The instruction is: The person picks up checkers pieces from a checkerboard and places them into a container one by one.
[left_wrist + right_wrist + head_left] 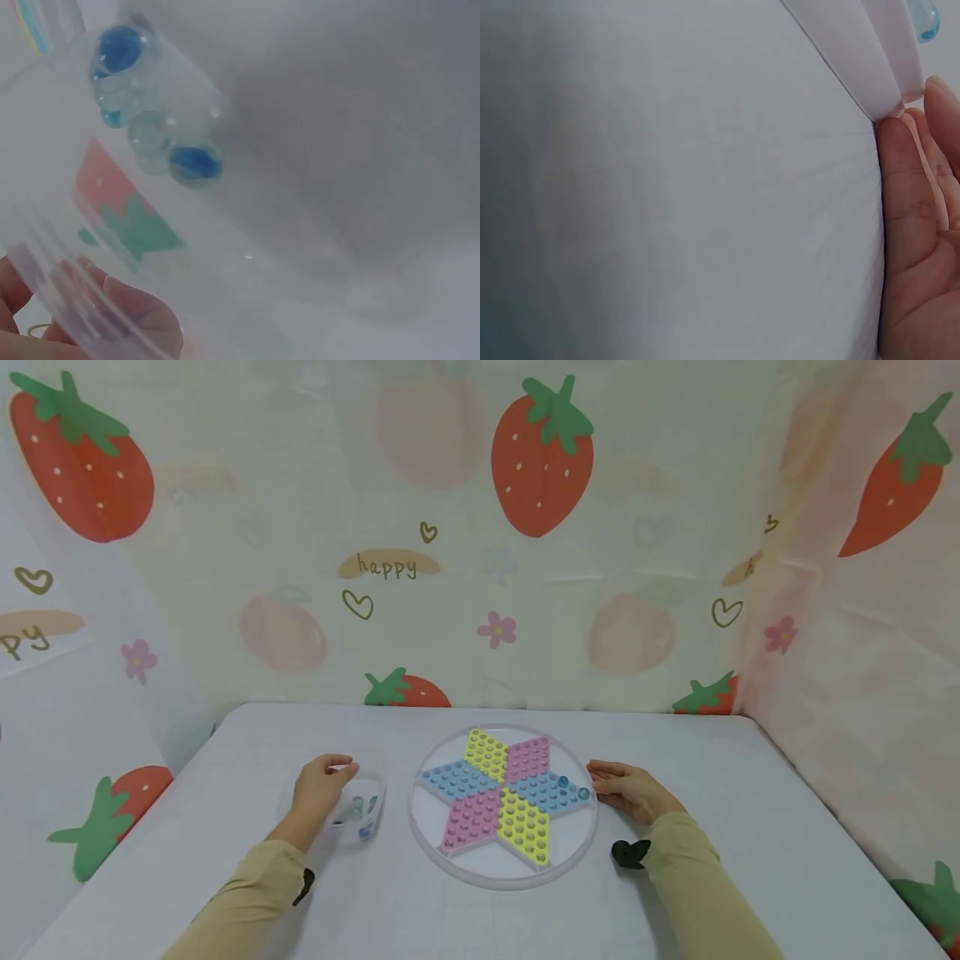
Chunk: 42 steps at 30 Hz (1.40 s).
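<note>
My left hand [321,787] is over the back left of a clear plastic box [385,785], its fingers bent and a gap between thumb and fingers. Seen through the box's wall in the left wrist view are the fingers [139,311]. Several marbles [196,163], blue-swirled and clear, lie together along one side of the box. My right hand [630,789] is at the right rim of a round Chinese checkers board [504,883], fingers extended. In the right wrist view its fingertips [901,142] are right at the board's edge. Blue marbles [583,793] sit in the board's right blue point.
The board's star has yellow, pink and blue points with rows of small holes. Both stand on a white-covered table [465,927]. Strawberry-printed curtains [457,568] enclose its back and sides. A black wrist strap piece [630,853] shows by my right sleeve.
</note>
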Each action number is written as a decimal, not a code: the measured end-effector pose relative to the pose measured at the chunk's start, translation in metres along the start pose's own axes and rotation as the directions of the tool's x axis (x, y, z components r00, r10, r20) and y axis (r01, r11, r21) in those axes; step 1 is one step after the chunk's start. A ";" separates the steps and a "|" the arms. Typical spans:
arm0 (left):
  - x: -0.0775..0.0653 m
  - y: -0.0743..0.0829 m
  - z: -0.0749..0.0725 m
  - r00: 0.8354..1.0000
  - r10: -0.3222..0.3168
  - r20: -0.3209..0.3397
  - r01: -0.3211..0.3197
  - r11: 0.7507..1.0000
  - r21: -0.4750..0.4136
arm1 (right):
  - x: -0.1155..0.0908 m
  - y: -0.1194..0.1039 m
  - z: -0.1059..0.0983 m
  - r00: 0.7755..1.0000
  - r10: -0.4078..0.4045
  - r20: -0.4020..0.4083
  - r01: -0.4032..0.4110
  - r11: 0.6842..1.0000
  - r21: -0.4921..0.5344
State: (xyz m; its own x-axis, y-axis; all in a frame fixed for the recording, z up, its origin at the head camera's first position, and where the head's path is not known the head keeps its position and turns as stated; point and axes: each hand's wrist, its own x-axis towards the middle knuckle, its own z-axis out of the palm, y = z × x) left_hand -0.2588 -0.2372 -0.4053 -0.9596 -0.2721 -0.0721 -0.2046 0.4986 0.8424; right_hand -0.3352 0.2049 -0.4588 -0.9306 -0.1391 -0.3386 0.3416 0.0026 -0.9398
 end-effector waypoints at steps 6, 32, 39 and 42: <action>-0.002 0.008 0.000 1.000 0.017 0.007 -0.017 0.999 -0.027 | -0.001 0.000 0.000 1.000 -0.006 0.010 0.006 1.000 0.007; -0.024 0.053 0.039 0.986 0.169 0.010 -0.166 0.979 -0.118 | -0.003 -0.002 -0.001 0.999 -0.010 0.035 0.009 0.999 0.032; -0.027 0.063 0.052 0.984 0.177 0.018 -0.173 0.977 -0.127 | -0.001 -0.001 0.000 1.000 -0.009 0.028 0.008 1.000 0.021; -0.027 0.068 0.059 0.986 0.162 0.031 -0.156 0.976 -0.152 | -0.001 -0.002 -0.001 1.000 -0.001 0.015 0.000 1.000 0.021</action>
State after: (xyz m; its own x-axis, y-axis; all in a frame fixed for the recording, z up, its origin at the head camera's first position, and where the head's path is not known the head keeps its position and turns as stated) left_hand -0.2578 -0.1477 -0.3778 -0.9856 -0.1620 0.0489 -0.0210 0.4040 0.9145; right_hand -0.3349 0.2059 -0.4568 -0.9287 -0.1541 -0.3374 0.3440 -0.0178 -0.9388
